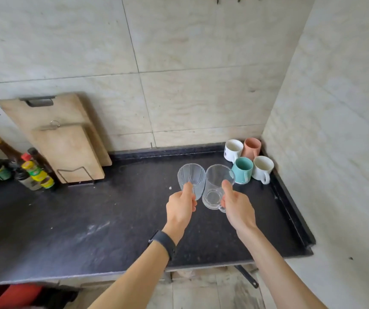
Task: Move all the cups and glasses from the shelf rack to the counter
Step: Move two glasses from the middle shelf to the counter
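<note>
Centre of the frame:
- The left hand [182, 207] grips a ribbed glass [191, 175]. The fingers curl round its lower part, and the thumb lies up along the side facing the camera.
- The right hand [238, 207] grips a glass mug [215, 181]. The fingers close at the handle, and the thumb presses against the wall below the rim.
- The two vessels stand side by side, almost touching, over the dark counter [112, 219]. Both mouths face up and toward the camera. Whether either base rests on the counter cannot be told.
- A black wristband [163, 240] sits on the left wrist.

Right of the frame, in the back corner of the counter:
- Four mugs stand upright in a tight group: a white mug [233, 149] and a pink mug [252, 148] at the rear, a teal mug [242, 169] and a second white mug [262, 168] in front.
- The teal mug is just beside the glass mug.

Left of the frame:
- Two wooden cutting boards [67, 148] lean against the tiled wall, the smaller one in front in a wire holder.
- A cluster of bottles [29, 172] stands at the far left edge.
</note>
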{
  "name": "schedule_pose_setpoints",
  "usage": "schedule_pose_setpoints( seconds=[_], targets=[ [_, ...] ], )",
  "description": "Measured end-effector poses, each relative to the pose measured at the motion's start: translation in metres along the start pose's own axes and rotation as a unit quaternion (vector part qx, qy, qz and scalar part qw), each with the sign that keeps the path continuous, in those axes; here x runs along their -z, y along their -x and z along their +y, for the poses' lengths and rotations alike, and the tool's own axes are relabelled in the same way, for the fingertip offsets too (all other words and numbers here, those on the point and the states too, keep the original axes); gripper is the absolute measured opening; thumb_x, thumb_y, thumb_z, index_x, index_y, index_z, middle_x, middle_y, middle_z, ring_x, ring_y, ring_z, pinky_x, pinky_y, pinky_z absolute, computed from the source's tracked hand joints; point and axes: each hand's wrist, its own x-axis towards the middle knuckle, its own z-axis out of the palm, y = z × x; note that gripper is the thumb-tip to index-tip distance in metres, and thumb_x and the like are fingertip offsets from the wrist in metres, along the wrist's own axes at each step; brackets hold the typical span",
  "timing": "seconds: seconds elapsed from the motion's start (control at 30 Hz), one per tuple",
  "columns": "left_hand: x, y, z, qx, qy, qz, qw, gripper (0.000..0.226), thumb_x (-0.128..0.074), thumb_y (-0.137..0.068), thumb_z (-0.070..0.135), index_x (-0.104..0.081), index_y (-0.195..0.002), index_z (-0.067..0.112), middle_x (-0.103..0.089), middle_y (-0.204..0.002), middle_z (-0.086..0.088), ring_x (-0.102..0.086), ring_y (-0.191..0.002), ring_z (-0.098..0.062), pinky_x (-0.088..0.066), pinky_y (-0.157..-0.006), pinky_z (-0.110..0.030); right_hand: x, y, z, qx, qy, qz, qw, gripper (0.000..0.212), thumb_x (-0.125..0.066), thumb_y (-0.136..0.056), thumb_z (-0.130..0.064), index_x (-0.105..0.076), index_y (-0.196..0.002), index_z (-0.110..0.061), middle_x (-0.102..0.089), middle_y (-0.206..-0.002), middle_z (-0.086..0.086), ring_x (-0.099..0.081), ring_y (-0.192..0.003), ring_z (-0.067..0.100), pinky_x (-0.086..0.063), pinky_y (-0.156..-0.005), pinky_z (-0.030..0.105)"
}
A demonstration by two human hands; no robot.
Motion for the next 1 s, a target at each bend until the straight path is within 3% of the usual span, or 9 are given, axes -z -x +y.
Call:
schedule_pose_setpoints(
  seconds=[0.23,0.37,0.57,0.77,0.9,1.0],
  targets=[
    [-0.045,-0.1,0.03,0.038,-0.015,0.005,0.999,0.043,-0.045,-0.093,0.041,-0.062,-0.066,0.012,-0.067,-0.069,-0.002,-0.058,-0.063,-0.016,-0.047,-0.066,-0.03,-0.011,-0.115,-0.02,-0.025,0.03,-0.031,0.999,0.056,-0.027,-0.102,-0.052,-0.045,-0.062,-0.017,-0.054,-0.068,0.0,-0.048,-0.064,0.019,-0.037,-0.071,0.039],
    [-0.066,-0.158,0.027,0.053,-0.038,-0.01,0.998,0.044,-0.044,-0.094,0.043,-0.064,-0.068,0.012,-0.069,-0.072,-0.001,-0.059,-0.064,-0.015,-0.047,-0.066,-0.03,-0.027,-0.173,-0.013,-0.03,0.05,-0.039,0.998,0.048,-0.024,-0.104,-0.047,-0.042,-0.067,-0.022,-0.056,-0.076,0.003,-0.05,-0.07,0.022,-0.042,-0.076,0.042],
    [-0.095,-0.227,0.027,0.08,-0.107,-0.049,0.99,0.052,-0.037,-0.096,0.043,-0.072,-0.08,0.008,-0.071,-0.078,-0.006,-0.061,-0.065,-0.017,-0.048,-0.068,-0.031,-0.048,-0.242,0.0,-0.089,0.033,-0.044,0.995,0.062,-0.024,-0.101,-0.057,-0.058,-0.072,-0.015,-0.064,-0.081,0.002,-0.058,-0.079,0.022,-0.041,-0.077,0.038],
    [-0.13,-0.288,0.021,0.081,-0.156,-0.066,0.982,0.046,-0.034,-0.1,0.039,-0.06,-0.072,0.014,-0.063,-0.073,-0.005,-0.059,-0.069,-0.021,-0.042,-0.062,-0.028,-0.066,-0.307,0.017,-0.106,0.033,-0.065,0.992,0.055,-0.022,-0.106,-0.05,-0.054,-0.076,-0.016,-0.066,-0.099,0.009,-0.06,-0.093,0.028,-0.041,-0.088,0.04],
    [-0.151,-0.322,0.011,0.089,-0.18,-0.076,0.977,0.044,-0.034,-0.1,0.037,-0.063,-0.085,0.007,-0.069,-0.094,-0.014,-0.064,-0.075,-0.023,-0.049,-0.075,-0.034,-0.074,-0.342,0.03,-0.128,0.02,-0.082,0.988,0.055,-0.023,-0.106,-0.049,-0.055,-0.076,-0.016,-0.066,-0.102,0.009,-0.057,-0.09,0.025,-0.043,-0.089,0.042],
    [-0.163,-0.34,0.004,0.104,-0.165,-0.065,0.979,0.047,-0.034,-0.099,0.042,-0.065,-0.085,0.008,-0.068,-0.089,-0.012,-0.059,-0.064,-0.017,-0.048,-0.074,-0.034,-0.077,-0.361,0.038,-0.127,0.016,-0.088,0.988,0.059,-0.021,-0.106,-0.05,-0.062,-0.091,-0.01,-0.066,-0.105,0.008,-0.058,-0.094,0.025,-0.042,-0.089,0.039]
  ],
)
